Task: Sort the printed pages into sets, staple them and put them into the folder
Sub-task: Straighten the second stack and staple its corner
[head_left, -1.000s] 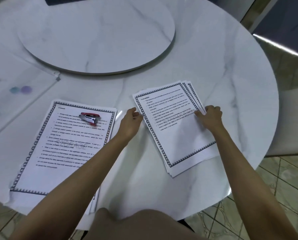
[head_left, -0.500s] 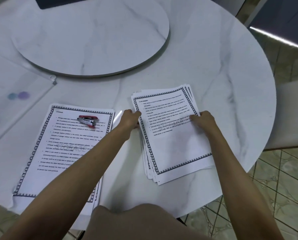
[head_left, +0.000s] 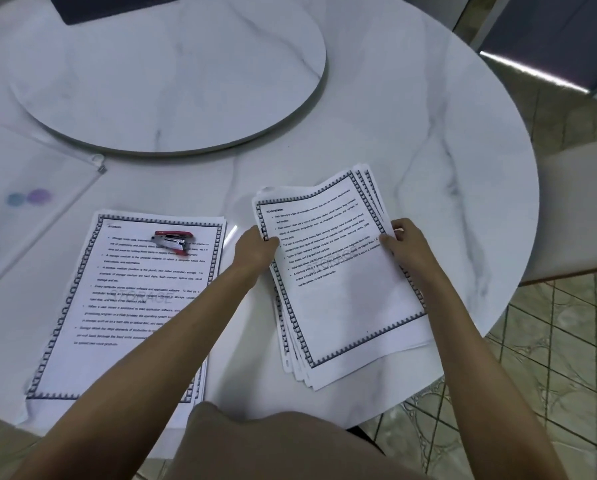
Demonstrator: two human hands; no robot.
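A fanned stack of printed pages (head_left: 342,292) with dark patterned borders lies at the right of the round marble table, its top sheet headed "Flash memory". My left hand (head_left: 255,249) pinches the stack's left edge and my right hand (head_left: 406,244) grips its right edge; the upper end of the sheets curls up off the table. A second stack of pages (head_left: 130,306) lies flat at the left. A small red and silver stapler (head_left: 172,240) rests on its upper part. A clear plastic folder (head_left: 30,202) with coloured dots lies at the far left.
A raised marble turntable (head_left: 172,81) fills the table's centre, with a dark flat object (head_left: 117,6) at its far edge. A pale chair seat (head_left: 581,209) stands to the right beyond the table rim. Tiled floor shows below the right stack's overhanging corner.
Both hands have closed in on the sides of the right stack, squaring it and turning it more upright. Its upper end has lifted slightly. The left stack and stapler have not moved.
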